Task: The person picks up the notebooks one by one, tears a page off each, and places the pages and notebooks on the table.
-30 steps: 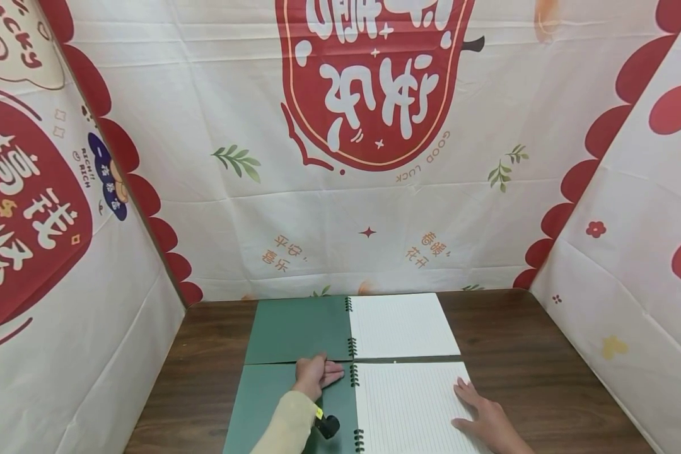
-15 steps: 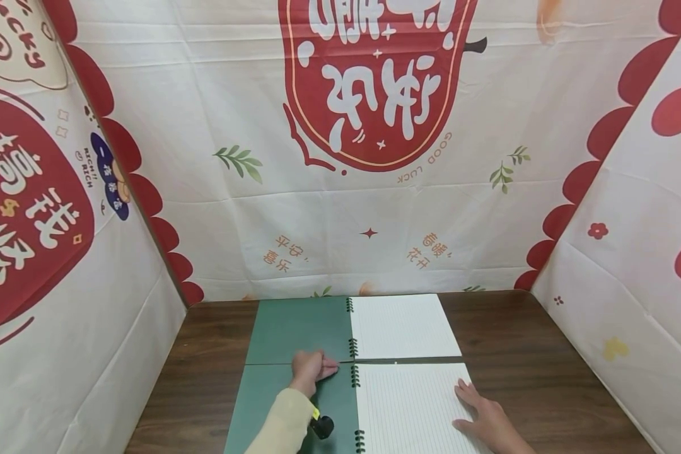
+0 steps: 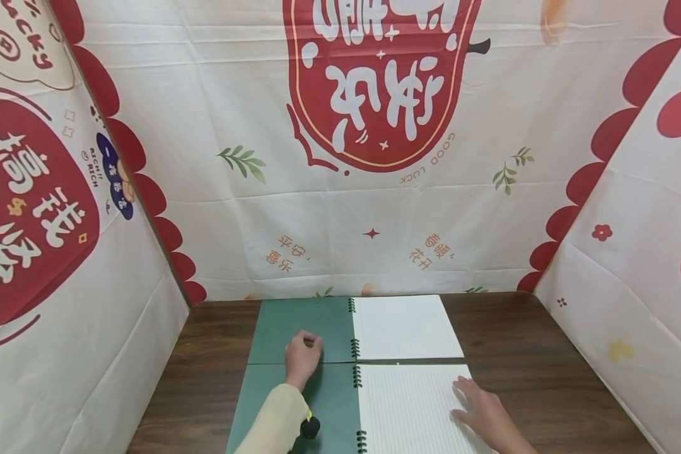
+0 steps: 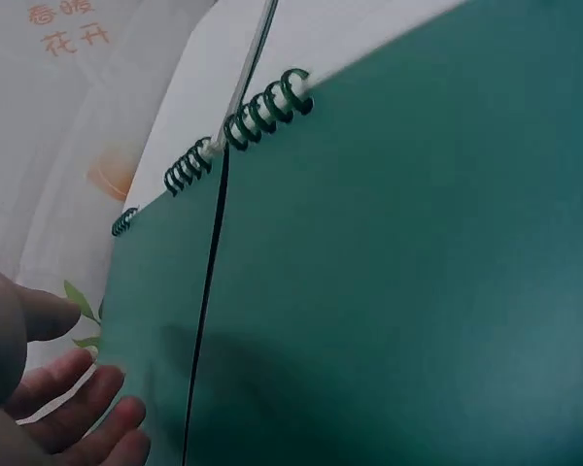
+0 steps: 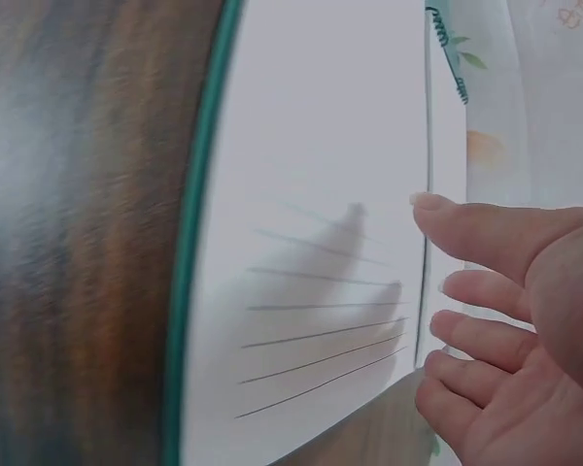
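Observation:
Two spiral notebooks lie open, one behind the other, green covers to the left and lined pages to the right. Over the far notebook's cover (image 3: 329, 321) hovers my left hand (image 3: 303, 356), fingers loosely bent and holding nothing. The left wrist view shows its thumb (image 4: 47, 313) apart from the fingers, beside the green cover (image 4: 408, 252). My right hand (image 3: 485, 410) is at the right edge of the near notebook's page (image 3: 408, 410). In the right wrist view its fingers (image 5: 486, 340) are spread and relaxed, casting a shadow on the ruled paper (image 5: 311, 146).
A dark wooden tabletop (image 3: 545, 378) shows on both sides of the notebooks. Printed cloth walls stand at the back (image 3: 369, 208), left (image 3: 108, 328) and right (image 3: 613, 271). The far notebook's edge is close to the back cloth.
My left hand has drawn up and left from the seam between the two covers, its fingers going from straight to loosely bent. My right hand stays nearly in place.

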Motion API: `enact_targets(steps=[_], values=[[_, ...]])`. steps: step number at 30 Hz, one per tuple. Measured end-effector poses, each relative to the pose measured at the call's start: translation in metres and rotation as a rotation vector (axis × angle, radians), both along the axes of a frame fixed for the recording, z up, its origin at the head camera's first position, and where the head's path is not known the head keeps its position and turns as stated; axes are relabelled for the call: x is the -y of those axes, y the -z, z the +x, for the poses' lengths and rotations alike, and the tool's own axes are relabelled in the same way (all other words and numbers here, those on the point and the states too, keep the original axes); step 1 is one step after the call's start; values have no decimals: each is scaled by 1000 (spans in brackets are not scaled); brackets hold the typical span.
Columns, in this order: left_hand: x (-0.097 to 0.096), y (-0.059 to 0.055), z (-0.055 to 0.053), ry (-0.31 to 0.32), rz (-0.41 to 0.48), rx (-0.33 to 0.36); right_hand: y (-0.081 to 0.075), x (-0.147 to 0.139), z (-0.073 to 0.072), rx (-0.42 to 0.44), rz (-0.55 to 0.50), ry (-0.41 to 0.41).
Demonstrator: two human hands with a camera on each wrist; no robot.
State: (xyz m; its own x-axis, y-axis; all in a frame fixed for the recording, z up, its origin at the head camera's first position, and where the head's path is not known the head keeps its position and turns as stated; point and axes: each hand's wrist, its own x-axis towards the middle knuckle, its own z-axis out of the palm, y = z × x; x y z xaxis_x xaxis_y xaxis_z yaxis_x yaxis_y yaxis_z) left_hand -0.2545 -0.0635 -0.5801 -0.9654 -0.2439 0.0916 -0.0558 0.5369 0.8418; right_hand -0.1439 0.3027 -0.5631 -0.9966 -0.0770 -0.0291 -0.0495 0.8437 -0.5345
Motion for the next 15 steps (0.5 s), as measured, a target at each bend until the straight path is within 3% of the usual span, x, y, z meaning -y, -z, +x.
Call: enact_targets(steps=[5, 9, 15], values=[[5, 6, -2, -2, -143, -5, -7, 4, -7, -75, -1, 32], [7, 11, -3, 35, -273, -6, -8, 1, -15, -115, -2, 66], [7, 17, -1, 97, -382, 20, -12, -2, -25, -73, -16, 89]])
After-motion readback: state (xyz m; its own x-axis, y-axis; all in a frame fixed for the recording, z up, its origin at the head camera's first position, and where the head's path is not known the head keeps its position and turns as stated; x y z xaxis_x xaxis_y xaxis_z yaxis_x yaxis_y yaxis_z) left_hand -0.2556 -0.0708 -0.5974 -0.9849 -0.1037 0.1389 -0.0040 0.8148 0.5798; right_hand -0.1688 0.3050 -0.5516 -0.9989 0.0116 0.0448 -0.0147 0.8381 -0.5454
